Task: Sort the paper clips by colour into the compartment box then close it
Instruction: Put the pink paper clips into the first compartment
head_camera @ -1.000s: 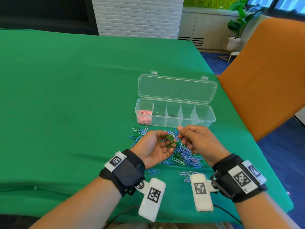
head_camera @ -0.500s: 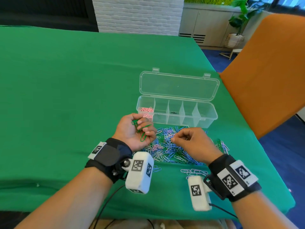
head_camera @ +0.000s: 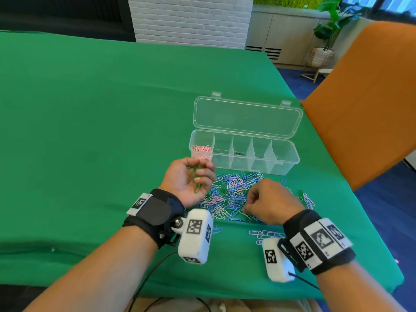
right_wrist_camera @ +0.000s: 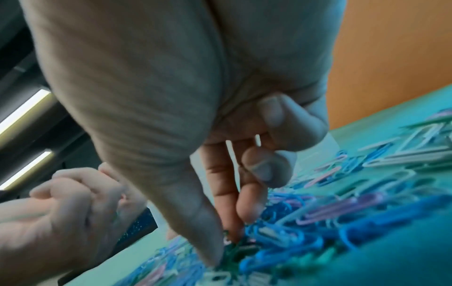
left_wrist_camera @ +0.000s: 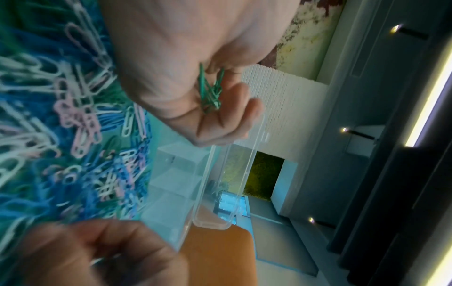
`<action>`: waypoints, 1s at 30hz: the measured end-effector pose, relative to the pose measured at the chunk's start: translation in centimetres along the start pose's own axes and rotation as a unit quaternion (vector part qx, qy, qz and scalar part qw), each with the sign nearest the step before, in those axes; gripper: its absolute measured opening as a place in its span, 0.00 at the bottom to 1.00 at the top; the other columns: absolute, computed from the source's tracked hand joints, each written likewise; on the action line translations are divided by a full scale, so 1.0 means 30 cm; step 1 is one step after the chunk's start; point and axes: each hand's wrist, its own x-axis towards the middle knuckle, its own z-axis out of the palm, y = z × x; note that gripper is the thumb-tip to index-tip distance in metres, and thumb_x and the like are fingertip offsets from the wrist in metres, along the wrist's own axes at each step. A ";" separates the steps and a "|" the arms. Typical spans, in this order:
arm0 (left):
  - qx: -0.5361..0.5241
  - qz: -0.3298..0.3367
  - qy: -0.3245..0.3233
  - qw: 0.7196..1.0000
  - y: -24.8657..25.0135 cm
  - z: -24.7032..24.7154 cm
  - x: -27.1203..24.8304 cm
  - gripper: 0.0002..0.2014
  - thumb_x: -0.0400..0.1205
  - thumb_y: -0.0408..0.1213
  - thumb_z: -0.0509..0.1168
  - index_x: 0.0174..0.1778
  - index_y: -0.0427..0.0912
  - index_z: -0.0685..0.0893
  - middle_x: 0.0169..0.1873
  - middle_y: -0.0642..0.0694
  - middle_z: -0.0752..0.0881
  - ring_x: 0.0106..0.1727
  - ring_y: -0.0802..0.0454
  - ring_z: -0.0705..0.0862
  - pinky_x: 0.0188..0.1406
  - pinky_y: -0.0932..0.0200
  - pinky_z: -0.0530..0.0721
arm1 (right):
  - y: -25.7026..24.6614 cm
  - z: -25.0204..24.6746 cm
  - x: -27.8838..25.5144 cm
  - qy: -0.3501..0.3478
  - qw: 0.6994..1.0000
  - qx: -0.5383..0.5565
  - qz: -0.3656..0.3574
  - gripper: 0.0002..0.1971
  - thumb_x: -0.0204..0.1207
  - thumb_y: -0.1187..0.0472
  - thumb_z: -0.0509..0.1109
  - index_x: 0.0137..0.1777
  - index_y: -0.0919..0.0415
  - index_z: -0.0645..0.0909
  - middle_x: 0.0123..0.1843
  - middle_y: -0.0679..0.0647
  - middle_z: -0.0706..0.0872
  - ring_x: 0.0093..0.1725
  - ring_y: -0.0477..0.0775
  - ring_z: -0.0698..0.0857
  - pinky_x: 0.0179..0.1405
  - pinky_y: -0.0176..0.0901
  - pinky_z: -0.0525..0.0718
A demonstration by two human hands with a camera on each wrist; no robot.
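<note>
A white brick wall [head_camera: 189, 19], grey cabinets and a potted plant [head_camera: 326, 30] are seen behind a table [head_camera: 90, 120] covered with green cloth; an orange chair back [head_camera: 364, 97] stands at its right edge. On the cloth a clear compartment box [head_camera: 244, 154] is set with its lid [head_camera: 247, 118] thrown open behind it. Pink paper clips [head_camera: 202, 152] are held in the leftmost compartment; the other compartments look bare. Just in front of the box a loose pile of paper clips [head_camera: 234, 194] in blue, pink, white and green is spread.

The left hand [head_camera: 189, 181] is raised palm up just in front of the pink compartment, its fingers curled round a few green paper clips [left_wrist_camera: 210, 91]. The right hand [head_camera: 270, 201] is lowered onto the near side of the pile, knuckles up, with thumb and forefinger brought together among green clips [right_wrist_camera: 234, 245]; whether one is actually pinched cannot be told. A marked band is worn on each wrist.
</note>
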 end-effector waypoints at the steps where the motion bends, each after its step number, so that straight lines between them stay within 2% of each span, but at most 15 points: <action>1: 0.021 -0.003 0.018 1.000 -0.021 0.002 0.007 0.06 0.77 0.33 0.52 0.36 0.39 0.72 0.29 0.44 0.77 0.19 0.53 0.75 0.12 0.65 0.71 | 0.005 -0.007 0.001 0.002 1.000 0.012 -0.007 0.08 0.75 0.55 0.75 0.37 0.55 0.87 0.36 0.45 0.88 0.41 0.47 0.87 0.50 0.47 0.87; 3: 0.091 0.009 0.065 0.994 -0.056 0.008 0.020 0.07 0.75 0.32 0.53 0.34 0.38 0.74 0.27 0.44 0.77 0.19 0.54 0.75 0.12 0.67 0.72 | 0.018 -0.035 -0.001 -0.002 0.999 0.052 -0.012 0.08 0.78 0.57 0.73 0.37 0.56 0.88 0.36 0.46 0.89 0.39 0.47 0.87 0.44 0.42 0.85; 5: 0.149 0.029 0.100 0.983 -0.075 0.015 0.029 0.10 0.78 0.32 0.51 0.34 0.37 0.76 0.24 0.45 0.76 0.18 0.55 0.74 0.12 0.68 0.71 | 0.032 -0.070 -0.007 -0.005 0.994 0.110 -0.021 0.08 0.78 0.57 0.74 0.37 0.56 0.89 0.36 0.48 0.90 0.36 0.45 0.86 0.38 0.37 0.81; 7: 0.169 0.039 0.119 0.978 -0.084 0.019 0.031 0.13 0.81 0.32 0.50 0.35 0.37 0.77 0.23 0.46 0.75 0.17 0.55 0.73 0.12 0.69 0.71 | 0.038 -0.099 -0.018 0.002 0.984 0.171 -0.041 0.09 0.77 0.56 0.76 0.37 0.57 0.88 0.34 0.48 0.89 0.29 0.39 0.81 0.31 0.32 0.76; 10: 0.185 0.034 0.133 0.973 -0.118 0.018 0.031 0.15 0.81 0.33 0.50 0.38 0.33 0.81 0.26 0.41 0.80 0.22 0.49 0.82 0.18 0.64 0.82 | 0.009 -0.121 -0.035 0.032 0.960 0.264 -0.083 0.08 0.76 0.57 0.77 0.37 0.58 0.88 0.28 0.45 0.83 0.22 0.35 0.74 0.25 0.25 0.70; 12: 0.191 0.019 0.130 0.973 -0.153 0.019 0.037 0.18 0.83 0.34 0.51 0.38 0.29 0.84 0.32 0.36 0.85 0.28 0.43 0.88 0.25 0.57 0.89 | -0.020 -0.126 -0.039 0.052 0.947 0.299 -0.101 0.08 0.76 0.58 0.78 0.38 0.60 0.89 0.27 0.44 0.83 0.21 0.35 0.73 0.24 0.23 0.69; 13: 0.192 0.009 0.126 0.973 -0.167 0.021 0.041 0.19 0.84 0.35 0.51 0.37 0.30 0.84 0.32 0.36 0.85 0.29 0.43 0.88 0.25 0.57 0.89 | -0.026 -0.126 -0.036 0.069 0.943 0.308 -0.103 0.07 0.76 0.58 0.78 0.38 0.60 0.89 0.27 0.44 0.83 0.21 0.34 0.74 0.24 0.23 0.70; 14: 0.190 0.000 0.121 0.974 -0.176 0.026 0.042 0.19 0.84 0.36 0.52 0.35 0.32 0.82 0.30 0.38 0.83 0.27 0.45 0.86 0.21 0.60 0.87 | -0.025 -0.127 -0.032 0.090 0.941 0.310 -0.100 0.07 0.75 0.59 0.78 0.39 0.61 0.89 0.28 0.44 0.83 0.22 0.34 0.75 0.25 0.22 0.70; 16: 0.182 -0.012 0.117 0.976 -0.170 0.039 0.040 0.17 0.85 0.39 0.53 0.29 0.41 0.74 0.22 0.47 0.73 0.18 0.54 0.74 0.10 0.67 0.72 | -0.005 -0.127 -0.018 0.124 0.943 0.299 -0.077 0.07 0.76 0.58 0.78 0.39 0.60 0.89 0.28 0.45 0.83 0.22 0.33 0.75 0.26 0.22 0.71; 18: 0.178 0.001 0.121 0.977 -0.139 0.050 0.032 0.20 0.85 0.40 0.54 0.24 0.46 0.66 0.17 0.52 0.61 0.13 0.57 0.62 0.07 0.69 0.56 | 0.024 -0.119 -0.001 0.124 0.949 0.288 -0.039 0.08 0.76 0.57 0.78 0.39 0.60 0.89 0.31 0.49 0.85 0.25 0.36 0.76 0.27 0.25 0.74; 19: 0.184 0.012 0.120 0.976 -0.119 0.052 0.026 0.22 0.85 0.40 0.54 0.22 0.47 0.64 0.15 0.53 0.59 0.12 0.58 0.59 0.08 0.69 0.52 | 0.034 -0.109 0.009 0.114 0.953 0.279 -0.021 0.08 0.76 0.57 0.78 0.39 0.61 0.89 0.32 0.51 0.86 0.27 0.40 0.77 0.30 0.27 0.77; 22: 0.216 0.044 0.126 0.967 -0.079 0.058 0.013 0.26 0.86 0.41 0.53 0.18 0.47 0.64 0.12 0.53 0.57 0.11 0.57 0.56 0.11 0.70 0.50 | 0.040 -0.055 0.044 0.073 0.975 0.211 0.012 0.11 0.74 0.53 0.79 0.37 0.60 0.88 0.32 0.51 0.87 0.30 0.45 0.80 0.36 0.39 0.81; 24: 0.227 0.062 0.149 0.960 -0.078 0.061 0.010 0.27 0.86 0.41 0.52 0.17 0.47 0.65 0.13 0.53 0.57 0.12 0.56 0.57 0.13 0.70 0.52 | 0.028 -0.019 0.067 0.049 0.988 0.142 0.025 0.13 0.72 0.50 0.80 0.35 0.59 0.87 0.30 0.49 0.86 0.30 0.46 0.81 0.37 0.41 0.82; 27: 0.257 0.097 0.192 0.942 -0.101 0.061 0.013 0.24 0.86 0.40 0.53 0.20 0.47 0.64 0.13 0.53 0.57 0.14 0.55 0.60 0.14 0.71 0.54 | 0.016 -0.004 0.091 0.038 0.994 0.090 0.037 0.12 0.73 0.54 0.79 0.31 0.57 0.85 0.32 0.49 0.87 0.36 0.49 0.86 0.45 0.47 0.88; 30: 0.259 0.117 0.199 0.938 -0.116 0.053 0.025 0.21 0.87 0.39 0.53 0.25 0.47 0.66 0.14 0.53 0.60 0.15 0.55 0.64 0.12 0.70 0.56 | 0.025 -0.036 0.089 0.022 0.991 0.127 0.044 0.09 0.75 0.58 0.77 0.34 0.58 0.88 0.36 0.50 0.89 0.40 0.50 0.87 0.43 0.43 0.85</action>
